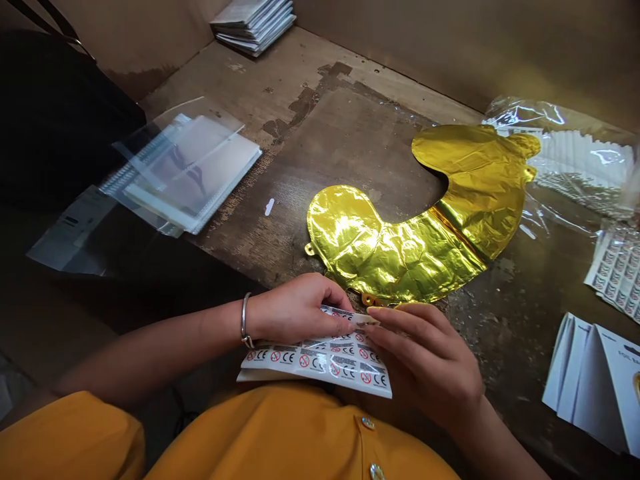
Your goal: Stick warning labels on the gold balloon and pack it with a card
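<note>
A white sheet of printed warning stickers [320, 360] with CE marks and red prohibition signs lies under my hands, just above my mustard-yellow top. My left hand [295, 310], a metal bangle [244, 320] on its wrist, pinches the sheet's upper edge, where a strip curls up. My right hand [425, 360] holds the sheet's right side, its fingertips at the raised strip. Part of the sheet is hidden under my fingers. Just beyond my hands lies a crumpled, flat gold foil balloon [400, 227], its lower edge almost reaching my fingers.
The worn wooden table top [320, 133] is scuffed and bounded by cardboard walls. Clear sleeves [185, 173] lie left, and a stack of packets [253, 27] stands at the back. On the right are a clear bag of white cards [585, 157], more sticker sheets [617, 273] and folded white cards [590, 380].
</note>
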The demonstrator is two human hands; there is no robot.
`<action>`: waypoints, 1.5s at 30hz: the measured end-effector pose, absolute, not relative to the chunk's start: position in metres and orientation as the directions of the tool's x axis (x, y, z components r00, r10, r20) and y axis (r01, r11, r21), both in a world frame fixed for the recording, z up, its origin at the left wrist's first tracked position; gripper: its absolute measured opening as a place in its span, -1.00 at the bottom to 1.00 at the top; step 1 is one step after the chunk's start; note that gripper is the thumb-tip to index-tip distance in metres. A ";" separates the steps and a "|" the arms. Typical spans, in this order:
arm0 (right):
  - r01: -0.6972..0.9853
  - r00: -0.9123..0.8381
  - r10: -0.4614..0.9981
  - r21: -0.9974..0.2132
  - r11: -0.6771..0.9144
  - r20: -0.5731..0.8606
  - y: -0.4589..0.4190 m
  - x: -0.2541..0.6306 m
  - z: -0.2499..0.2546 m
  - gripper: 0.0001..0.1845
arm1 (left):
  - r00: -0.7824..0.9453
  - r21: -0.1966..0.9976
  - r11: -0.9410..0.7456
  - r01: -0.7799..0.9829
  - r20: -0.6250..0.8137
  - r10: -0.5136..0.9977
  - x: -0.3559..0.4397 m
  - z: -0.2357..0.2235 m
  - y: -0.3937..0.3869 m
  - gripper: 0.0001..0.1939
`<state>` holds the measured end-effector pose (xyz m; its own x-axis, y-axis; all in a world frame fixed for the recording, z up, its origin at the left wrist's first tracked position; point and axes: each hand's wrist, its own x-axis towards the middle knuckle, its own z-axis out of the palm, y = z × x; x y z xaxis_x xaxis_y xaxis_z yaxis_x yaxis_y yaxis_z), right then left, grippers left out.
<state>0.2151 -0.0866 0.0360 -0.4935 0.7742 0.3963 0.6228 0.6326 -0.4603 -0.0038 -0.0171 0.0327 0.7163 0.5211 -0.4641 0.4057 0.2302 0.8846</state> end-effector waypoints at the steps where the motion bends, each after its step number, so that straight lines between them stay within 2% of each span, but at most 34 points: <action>1: 0.627 -0.460 0.793 -0.487 0.608 0.399 -0.085 0.214 0.037 -0.69 | 0.715 0.884 0.233 0.407 -0.466 0.520 -0.004 0.033 -0.017 -0.84; 4: 0.674 -0.385 0.839 -0.504 0.540 0.384 -0.081 0.210 0.040 -0.69 | 0.711 0.877 0.248 0.411 -0.478 0.515 -0.004 0.033 -0.016 -0.83; 7: 0.706 -0.384 0.855 -0.485 0.515 0.348 -0.079 0.209 0.040 -0.71 | 0.706 0.869 0.260 0.420 -0.493 0.509 -0.003 0.034 -0.016 -0.83; 13: 0.694 -0.458 0.782 -0.379 0.612 0.423 -0.084 0.214 0.031 -0.67 | 0.701 0.866 0.287 0.409 -0.499 0.509 -0.003 0.033 -0.017 -0.84; 16: 0.667 -0.457 0.776 -0.410 0.622 0.435 -0.086 0.212 0.029 -0.67 | 0.709 0.865 0.291 0.409 -0.502 0.495 -0.004 0.031 -0.017 -0.83; 18: 0.659 -0.432 0.796 -0.454 0.599 0.424 -0.086 0.210 0.033 -0.71 | 0.721 0.878 0.233 0.419 -0.477 0.502 -0.005 0.032 -0.017 -0.82; 20: 0.675 -0.366 0.839 -0.505 0.537 0.403 -0.085 0.208 0.041 -0.77 | 0.735 0.893 0.039 0.448 -0.393 0.552 -0.007 0.032 -0.020 -0.83; 22: 0.711 -0.214 0.898 -0.570 0.413 0.384 -0.080 0.208 0.049 -0.82 | 0.762 0.824 -0.306 0.477 -0.214 0.611 -0.010 0.031 -0.023 -0.85; 24: 0.700 0.015 0.936 -0.672 0.241 0.352 -0.071 0.209 0.054 -0.87 | 0.805 0.621 -0.635 0.460 0.012 0.594 -0.014 0.027 -0.028 -0.83; 26: 0.633 0.157 0.948 -0.765 0.119 0.278 -0.059 0.206 0.053 -0.94 | 0.830 0.423 -0.806 0.415 0.188 0.526 -0.017 0.022 -0.032 -0.80; 27: 0.605 0.159 0.960 -0.791 0.089 0.230 -0.054 0.203 0.050 -0.97 | 0.831 0.368 -0.838 0.402 0.237 0.503 -0.019 0.018 -0.033 -0.79; 29: 0.609 0.063 0.985 -0.788 0.091 0.162 -0.045 0.195 0.039 -0.96 | 0.826 0.333 -0.853 0.402 0.271 0.495 -0.023 0.012 -0.036 -0.77; 31: 0.663 -0.004 0.989 -0.740 0.116 0.151 -0.041 0.185 0.026 -0.94 | 0.823 0.343 -0.839 0.421 0.244 0.513 -0.026 0.007 -0.037 -0.76; 36: 0.713 0.085 0.981 -0.698 0.063 0.176 -0.046 0.173 0.010 -0.90 | 0.822 0.383 -0.816 0.433 0.204 0.532 -0.030 0.001 -0.040 -0.74; 45: 0.730 0.032 0.981 -0.675 0.107 0.190 -0.044 0.162 0.002 -0.91 | 0.811 0.422 -0.801 0.425 0.217 0.544 -0.030 0.000 -0.040 -0.74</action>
